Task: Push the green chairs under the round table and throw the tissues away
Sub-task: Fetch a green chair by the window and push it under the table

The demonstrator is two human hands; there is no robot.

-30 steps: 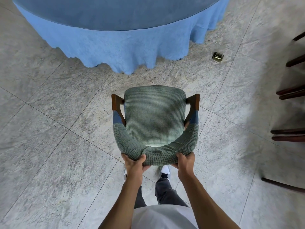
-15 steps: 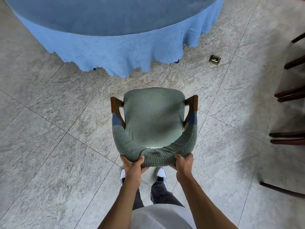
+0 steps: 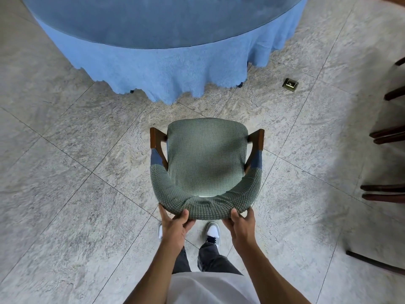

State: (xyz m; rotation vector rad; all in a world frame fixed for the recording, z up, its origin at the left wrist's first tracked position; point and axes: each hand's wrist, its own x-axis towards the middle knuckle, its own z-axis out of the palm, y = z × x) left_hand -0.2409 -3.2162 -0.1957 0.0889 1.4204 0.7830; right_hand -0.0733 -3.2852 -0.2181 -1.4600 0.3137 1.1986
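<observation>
Gripping the curved backrest of the green chair (image 3: 207,163), we hold it with both hands: our left hand (image 3: 175,224) curls round the left part of the rim with the thumb on top, and our right hand (image 3: 241,224) does likewise on the right. The chair stands on the grey tiled floor (image 3: 65,194), its seat facing the round table (image 3: 164,18), whose blue tablecloth (image 3: 164,73) hangs near the seat's front edge but apart from it. A small brass floor socket (image 3: 290,84) lies to the right of the cloth, and dark wooden chair legs (image 3: 385,137) show at the right edge.
</observation>
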